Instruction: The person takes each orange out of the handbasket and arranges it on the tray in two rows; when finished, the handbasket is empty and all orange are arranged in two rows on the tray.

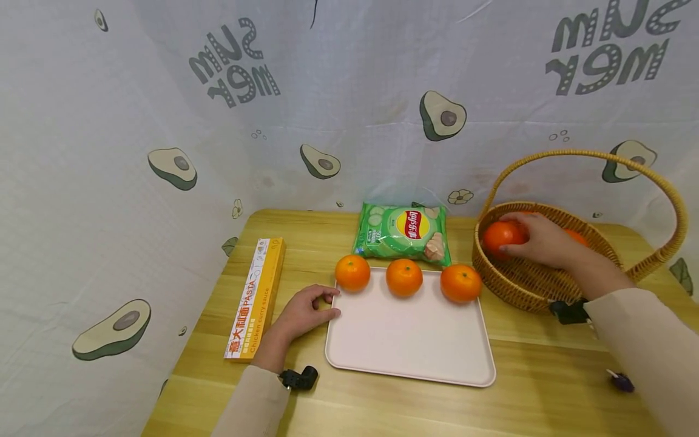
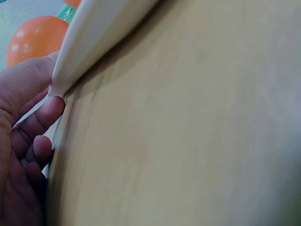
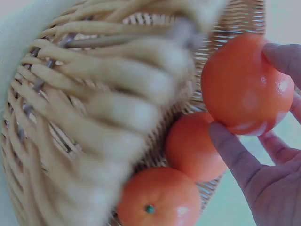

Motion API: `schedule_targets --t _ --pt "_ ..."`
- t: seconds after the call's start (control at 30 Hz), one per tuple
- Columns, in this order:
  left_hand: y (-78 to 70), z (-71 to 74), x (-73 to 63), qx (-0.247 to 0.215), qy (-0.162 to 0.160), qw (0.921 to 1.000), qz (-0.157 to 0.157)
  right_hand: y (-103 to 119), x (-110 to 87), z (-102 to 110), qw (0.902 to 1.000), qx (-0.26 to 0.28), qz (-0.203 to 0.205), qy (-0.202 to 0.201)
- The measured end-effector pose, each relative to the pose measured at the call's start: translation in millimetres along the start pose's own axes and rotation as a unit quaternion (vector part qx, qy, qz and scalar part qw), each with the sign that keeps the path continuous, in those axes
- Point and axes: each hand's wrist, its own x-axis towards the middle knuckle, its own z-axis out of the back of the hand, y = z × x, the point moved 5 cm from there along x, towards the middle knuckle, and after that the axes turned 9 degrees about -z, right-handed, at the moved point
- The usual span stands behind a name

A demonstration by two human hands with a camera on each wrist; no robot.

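Head: R hand (image 1: 537, 241) grips orange (image 1: 501, 238) in basket (image 1: 508, 288); 3 oranges (image 1: 404, 278) at far edge of tray (image 1: 409, 340). L wrist: L hand (image 2: 21, 141) pinches tray; tug cd roll 'em. R wrist: fingertip hold, cd slip if loose.

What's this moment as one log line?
left hand: holds tray; right hand: holds red-orange fruit at basket; three oranges: along tray's far edge

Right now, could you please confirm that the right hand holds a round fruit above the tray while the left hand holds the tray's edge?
Not quite: the head view shows the right hand holding the round fruit at the basket, not above the tray.
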Motion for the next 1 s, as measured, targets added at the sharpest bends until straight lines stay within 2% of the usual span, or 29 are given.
schedule_targets --t 0.23,0.5,0.77,1.0 --pt "-0.8 0.1 -0.2 0.011 0.000 0.9999 -0.002 15.4 -18.7 17.5 0.9999 0.010 -0.013 -0.002" --pt "-2.4 0.6 -0.5 0.010 0.003 0.9999 -0.003 54.2 -44.5 25.2 0.9986 0.038 0.012 -0.033" --pt "-0.4 0.1 -0.8 0.004 0.002 1.0000 -0.001 108.6 -66.6 12.1 0.9956 0.044 0.066 -0.049" --pt "0.2 0.2 -0.1 0.002 -0.001 1.0000 -0.003 148.6 -80.4 -13.5 0.9895 0.055 0.127 -0.041"
